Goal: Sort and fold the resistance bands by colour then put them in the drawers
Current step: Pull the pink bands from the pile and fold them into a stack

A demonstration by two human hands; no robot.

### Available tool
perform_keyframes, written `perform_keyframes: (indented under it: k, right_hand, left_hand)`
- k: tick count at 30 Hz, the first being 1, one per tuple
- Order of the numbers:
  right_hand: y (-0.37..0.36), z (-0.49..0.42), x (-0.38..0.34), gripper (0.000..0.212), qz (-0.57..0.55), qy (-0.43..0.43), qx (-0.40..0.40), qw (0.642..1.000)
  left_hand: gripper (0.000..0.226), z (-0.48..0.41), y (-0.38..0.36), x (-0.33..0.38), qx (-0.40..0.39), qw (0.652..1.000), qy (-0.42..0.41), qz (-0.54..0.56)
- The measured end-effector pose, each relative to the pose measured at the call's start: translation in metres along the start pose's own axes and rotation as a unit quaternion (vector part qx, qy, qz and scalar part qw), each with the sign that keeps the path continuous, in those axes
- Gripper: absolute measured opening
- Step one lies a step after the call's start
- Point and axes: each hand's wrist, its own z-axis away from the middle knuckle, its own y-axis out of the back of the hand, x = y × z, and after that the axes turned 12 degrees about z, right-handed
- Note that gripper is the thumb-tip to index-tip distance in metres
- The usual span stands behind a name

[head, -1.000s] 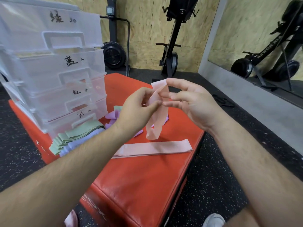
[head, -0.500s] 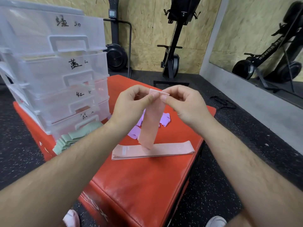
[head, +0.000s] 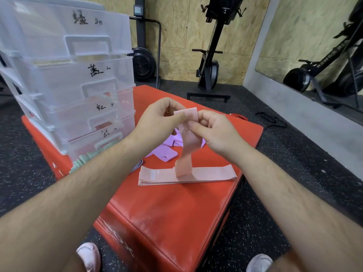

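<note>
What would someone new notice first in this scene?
Dead centre, the left hand and right hand pinch a pink band hanging over a bright red padded box. On its left side stands a tall stack of clear drawers with handwritten labels, and more pink bands lie flat beneath the hands.

Red box [head: 176, 213] bears drawers [head: 78, 85], green bands [head: 84, 160], purple bands [head: 165, 155], flat pink bands [head: 212, 173], seemingly stacked.

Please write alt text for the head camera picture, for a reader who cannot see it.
A person's left hand and right hand pinch the top of a pink resistance band that hangs over a red padded box. Below it lies a flat pile of pink bands; purple bands lie behind, and green bands sit by a clear labelled drawer unit.
</note>
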Motion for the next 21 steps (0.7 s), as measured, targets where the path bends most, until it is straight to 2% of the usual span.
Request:
perform_keyframes:
  k: [3,6,8,11,15,17,21]
  right_hand:
    - [-0.003,0.002,0.002,0.022,-0.011,-0.011,-0.030,0.999]
    - [0.000,0.004,0.004,0.016,-0.080,-0.039,-0.083,0.993]
    - [0.004,0.007,0.010,0.015,-0.086,-0.059,-0.132,0.986]
    - [0.011,0.009,0.024,0.018,-0.034,-0.084,-0.197,0.976]
    - [0.025,0.014,0.041,0.032,0.070,-0.134,-0.253,0.956]
    - [0.035,0.016,0.052,0.033,0.130,-0.152,-0.267,0.943]
    - [0.059,0.020,0.072,0.029,0.183,-0.183,-0.251,0.933]
  left_hand:
    - [0.021,0.003,0.001,0.000,-0.009,1.000,-0.002,-0.019]
    - [0.023,0.004,0.005,-0.006,0.043,0.999,0.020,0.006]
    - [0.022,0.005,0.013,-0.013,0.063,0.996,0.046,0.041]
    - [0.020,0.008,0.029,-0.033,0.089,0.991,0.080,0.063]
    - [0.022,0.009,0.047,-0.057,0.155,0.980,0.108,0.057]
    - [0.023,0.010,0.053,-0.066,0.177,0.976,0.113,0.053]
    - [0.026,0.018,0.061,-0.083,0.182,0.975,0.127,-0.023]
